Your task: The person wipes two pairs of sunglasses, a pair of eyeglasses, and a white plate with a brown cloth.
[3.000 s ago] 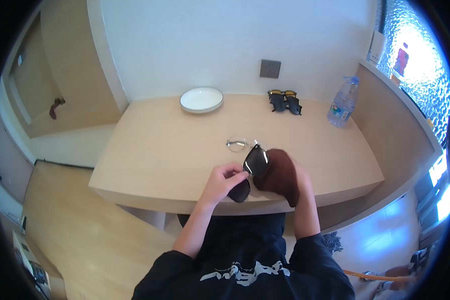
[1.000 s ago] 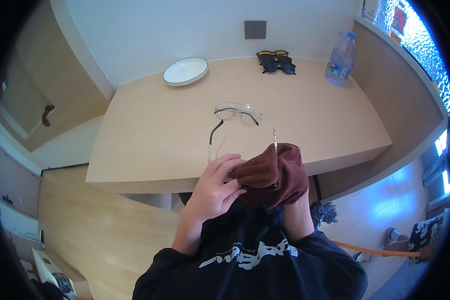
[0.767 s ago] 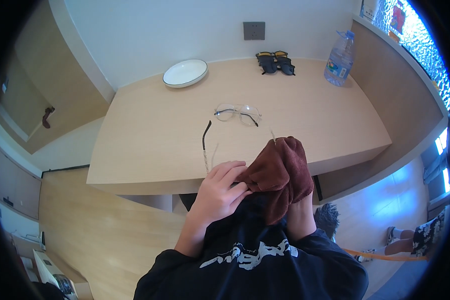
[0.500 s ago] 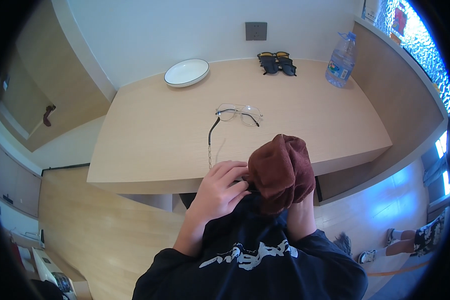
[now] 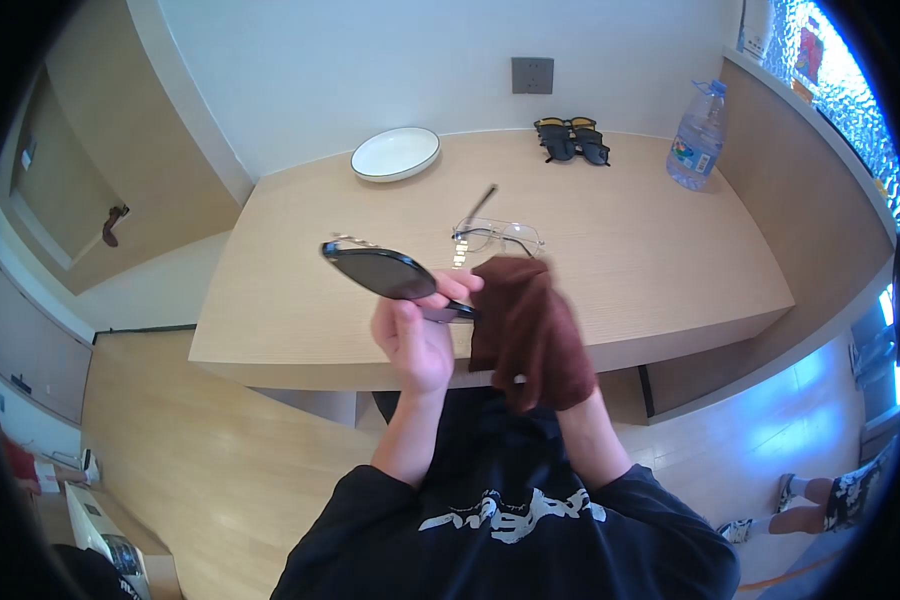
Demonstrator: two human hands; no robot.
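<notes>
My left hand (image 5: 415,335) is closed on a pair of black sunglasses (image 5: 380,274), with one dark lens tipped up and toward the left over the table. A gold chain shows along the top of the frame. A brown plush cloth (image 5: 530,335) drapes over my right hand, hiding its fingers; only the right wrist (image 5: 585,425) comes out below. The cloth meets the sunglasses beside my left fingertips. Just beyond both hands, thin metal-rimmed clear glasses (image 5: 515,232) lie on the table, partly covered by the cloth.
On the light wood table (image 5: 290,250) stand a white dish (image 5: 395,155) and, at the back right, a water bottle (image 5: 695,140). Several dark glasses (image 5: 575,145) lie stacked by the wall. A curved wooden partition (image 5: 810,180) borders the right side. A person's legs (image 5: 805,510) show at lower right.
The sunglasses have come out into view in my left hand, raised to the left. The brown cloth on my right hand has shifted left and hangs flatter. The view has tilted slightly.
</notes>
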